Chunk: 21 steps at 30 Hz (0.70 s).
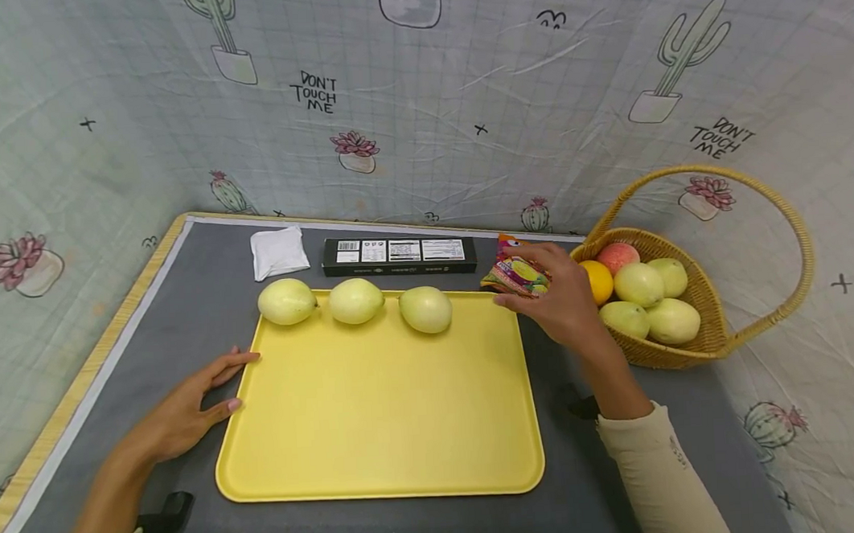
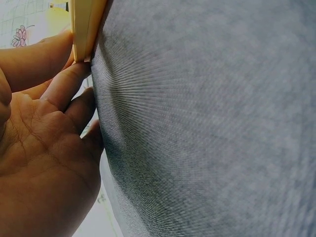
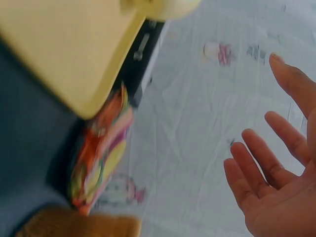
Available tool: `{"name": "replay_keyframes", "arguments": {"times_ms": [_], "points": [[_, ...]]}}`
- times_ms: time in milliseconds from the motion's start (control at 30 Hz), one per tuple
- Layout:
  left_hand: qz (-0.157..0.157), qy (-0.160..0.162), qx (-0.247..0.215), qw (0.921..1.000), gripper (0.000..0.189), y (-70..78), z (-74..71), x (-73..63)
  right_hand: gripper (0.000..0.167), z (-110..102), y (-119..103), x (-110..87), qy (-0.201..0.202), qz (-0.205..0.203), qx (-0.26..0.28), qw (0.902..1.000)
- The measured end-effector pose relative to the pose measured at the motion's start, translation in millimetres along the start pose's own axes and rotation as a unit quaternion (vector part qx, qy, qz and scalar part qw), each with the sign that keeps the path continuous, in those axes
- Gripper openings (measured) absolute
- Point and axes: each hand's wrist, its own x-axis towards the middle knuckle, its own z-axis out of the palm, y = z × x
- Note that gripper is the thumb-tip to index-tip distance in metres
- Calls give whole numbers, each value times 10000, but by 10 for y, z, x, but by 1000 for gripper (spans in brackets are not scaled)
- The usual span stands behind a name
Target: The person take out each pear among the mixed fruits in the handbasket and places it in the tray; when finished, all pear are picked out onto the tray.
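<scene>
A yellow tray (image 1: 383,397) lies on the dark grey tabletop. Three pale yellow-green fruits, the left fruit (image 1: 287,301), the middle fruit (image 1: 355,301) and the right fruit (image 1: 426,309), sit in a row along its far edge. With extended fingers, my left hand (image 1: 181,412) touches the tray's left rim; the left wrist view has its fingertips against the tray edge (image 2: 86,34). My right hand (image 1: 562,300) is above the tray's far right corner, partly covering a colourful snack packet (image 1: 514,274). Fingers spread and holding nothing, the right hand (image 3: 286,182) appears apart from the packet (image 3: 103,153).
A wicker basket (image 1: 713,324) with a tall handle stands at the right, holding an orange (image 1: 598,282), a reddish fruit (image 1: 618,256) and several pale green fruits. Behind the tray lie a black box (image 1: 399,255) and a white packet (image 1: 278,252). A printed cloth hangs around the table.
</scene>
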Motion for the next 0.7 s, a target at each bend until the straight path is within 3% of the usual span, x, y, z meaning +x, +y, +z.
{"name": "replay_keyframes", "arguments": {"times_ms": [300, 700], "points": [[5, -6, -9, 10000, 62, -5, -6, 7, 64, -376, 337, -149, 685, 327, -73, 9971], [-118, -93, -39, 9999, 63, 9, -19, 7, 67, -787, 823, -327, 1273, 1575, -495, 9780]]}}
